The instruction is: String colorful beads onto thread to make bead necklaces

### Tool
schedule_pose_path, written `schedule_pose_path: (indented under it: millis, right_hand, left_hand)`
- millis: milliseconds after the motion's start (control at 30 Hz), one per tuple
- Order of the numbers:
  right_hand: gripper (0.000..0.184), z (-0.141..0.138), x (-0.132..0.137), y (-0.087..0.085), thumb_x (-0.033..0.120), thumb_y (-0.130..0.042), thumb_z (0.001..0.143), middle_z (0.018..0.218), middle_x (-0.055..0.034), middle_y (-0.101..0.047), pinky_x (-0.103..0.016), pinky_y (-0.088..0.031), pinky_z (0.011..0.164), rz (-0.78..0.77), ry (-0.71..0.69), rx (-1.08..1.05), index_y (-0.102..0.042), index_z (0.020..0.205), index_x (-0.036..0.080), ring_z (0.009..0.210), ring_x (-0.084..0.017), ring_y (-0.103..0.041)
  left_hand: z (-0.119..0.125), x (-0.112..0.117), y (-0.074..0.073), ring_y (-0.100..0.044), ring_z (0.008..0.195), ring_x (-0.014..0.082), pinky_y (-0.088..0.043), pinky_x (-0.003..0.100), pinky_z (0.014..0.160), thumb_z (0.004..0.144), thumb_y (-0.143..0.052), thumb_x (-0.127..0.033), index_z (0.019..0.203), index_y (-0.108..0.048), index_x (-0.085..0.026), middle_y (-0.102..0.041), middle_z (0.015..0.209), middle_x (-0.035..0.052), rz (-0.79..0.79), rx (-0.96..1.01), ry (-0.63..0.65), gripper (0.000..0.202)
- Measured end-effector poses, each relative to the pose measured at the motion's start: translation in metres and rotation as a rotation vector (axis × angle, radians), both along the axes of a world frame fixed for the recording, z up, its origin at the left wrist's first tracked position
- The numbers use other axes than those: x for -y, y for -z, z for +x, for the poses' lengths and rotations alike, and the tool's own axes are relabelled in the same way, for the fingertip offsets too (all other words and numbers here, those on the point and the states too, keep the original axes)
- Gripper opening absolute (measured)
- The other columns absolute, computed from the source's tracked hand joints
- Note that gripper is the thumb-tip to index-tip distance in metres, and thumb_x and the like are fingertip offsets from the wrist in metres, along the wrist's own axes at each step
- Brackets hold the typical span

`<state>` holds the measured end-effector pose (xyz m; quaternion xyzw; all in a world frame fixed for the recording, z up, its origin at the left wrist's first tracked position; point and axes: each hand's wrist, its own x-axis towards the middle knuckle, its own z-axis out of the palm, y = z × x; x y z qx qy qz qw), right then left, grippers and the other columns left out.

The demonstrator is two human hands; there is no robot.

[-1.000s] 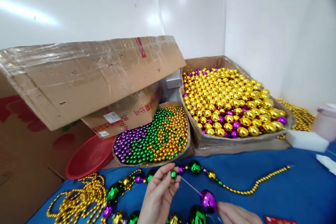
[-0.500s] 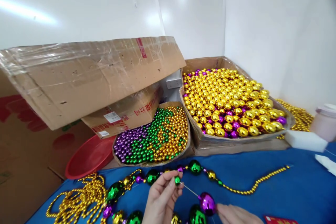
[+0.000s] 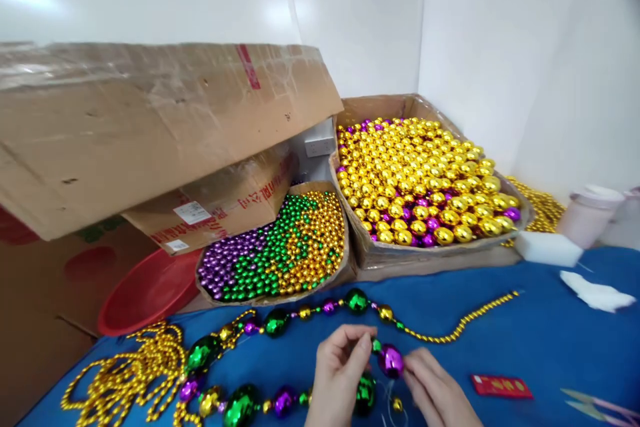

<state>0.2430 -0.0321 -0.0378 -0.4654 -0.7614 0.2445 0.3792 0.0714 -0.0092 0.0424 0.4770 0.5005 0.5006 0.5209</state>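
Observation:
My left hand [image 3: 341,373] is closed in a pinch on a small green bead [image 3: 376,345]. Right beside that bead is a large shiny purple bead [image 3: 391,361]. My right hand [image 3: 436,390] has its fingers together at the purple bead's right side. Below the hands, a big green bead [image 3: 365,395] is partly covered by my left hand, near thin loose string and a small gold bead [image 3: 397,404]. A strand of purple, green and gold beads [image 3: 276,323] curves across the blue cloth behind the hands, ending in a chain of small gold beads [image 3: 463,332].
A pile of gold bead strands [image 3: 135,373] lies at left near a red basin [image 3: 147,293]. Behind stand a carton of small beads [image 3: 280,253] and a larger carton of gold beads [image 3: 420,180]. At right are a red packet [image 3: 501,386], scissors [image 3: 597,407] and white foam [image 3: 547,249].
The green and purple beads, earlier apart on a length of string, are now together. My hands have come closer to each other. The whole view has shifted slightly.

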Motion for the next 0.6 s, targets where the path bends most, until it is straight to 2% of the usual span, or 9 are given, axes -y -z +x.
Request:
schedule_pose_path:
  millis: [133, 233, 333, 433, 500, 600]
  right_hand:
    - [0.026, 0.005, -0.002, 0.01, 0.023, -0.033, 0.096, 0.078, -0.0037, -0.06, -0.027, -0.049, 0.064, -0.071, 0.071, 0.014, -0.053, 0.079, 0.021, 0.071, -0.016, -0.061]
    - [0.02, 0.016, -0.003, 0.011, 0.022, -0.037, 0.094, 0.085, -0.0059, -0.063, -0.029, -0.05, 0.069, -0.092, 0.083, 0.029, -0.057, 0.089, 0.021, 0.077, -0.018, -0.063]
    - [0.023, 0.033, -0.002, -0.003, 0.022, -0.037, 0.095, 0.103, -0.0081, -0.061, -0.03, -0.049, 0.083, -0.093, 0.078, -0.021, -0.054, 0.111, 0.022, 0.094, -0.018, -0.061]
    - [0.027, 0.041, -0.002, -0.02, 0.026, -0.041, 0.095, 0.107, -0.0068, -0.058, -0.027, -0.049, 0.08, -0.085, 0.062, -0.105, -0.049, 0.121, 0.025, 0.087, -0.015, -0.061]
    - [0.022, 0.04, -0.004, -0.027, 0.027, -0.043, 0.095, 0.102, -0.0049, -0.057, -0.026, -0.047, 0.078, -0.05, 0.063, -0.142, -0.053, 0.114, 0.026, 0.086, -0.015, -0.06]
    - [0.016, 0.039, -0.01, -0.034, 0.027, -0.044, 0.094, 0.093, -0.0031, -0.058, -0.026, -0.044, 0.078, -0.018, 0.111, -0.205, -0.06, 0.094, 0.024, 0.089, -0.016, -0.057]
  left_hand:
    - [0.019, -0.007, 0.009, -0.063, 0.081, 0.0201, -0.046, 0.026, 0.072, 0.085, -0.056, -0.035, 0.088, -0.07, -0.017, -0.072, 0.087, 0.0066, 0.152, -0.268, 0.144, 0.022]
    - [0.029, -0.009, 0.013, -0.063, 0.078, 0.02, -0.045, 0.026, 0.072, 0.088, -0.053, -0.032, 0.084, -0.07, -0.018, -0.071, 0.083, 0.0059, 0.203, -0.373, 0.243, 0.022]
    - [0.037, -0.009, 0.014, -0.061, 0.078, 0.0186, -0.043, 0.025, 0.073, 0.09, -0.05, -0.027, 0.082, -0.068, -0.019, -0.069, 0.081, 0.0054, 0.293, -0.471, 0.336, 0.021]
    - [0.046, -0.008, 0.019, -0.06, 0.078, 0.0174, -0.042, 0.025, 0.072, 0.09, -0.048, -0.022, 0.084, -0.066, -0.019, -0.067, 0.082, 0.0051, 0.367, -0.536, 0.416, 0.019]
    - [0.051, -0.009, 0.024, -0.06, 0.078, 0.0172, -0.041, 0.025, 0.071, 0.089, -0.049, -0.019, 0.084, -0.065, -0.018, -0.067, 0.083, 0.0052, 0.37, -0.561, 0.433, 0.017]
    - [0.057, -0.014, 0.031, -0.058, 0.076, 0.0168, -0.04, 0.024, 0.069, 0.09, -0.048, -0.022, 0.08, -0.064, -0.018, -0.065, 0.08, 0.0043, 0.326, -0.594, 0.446, 0.019]
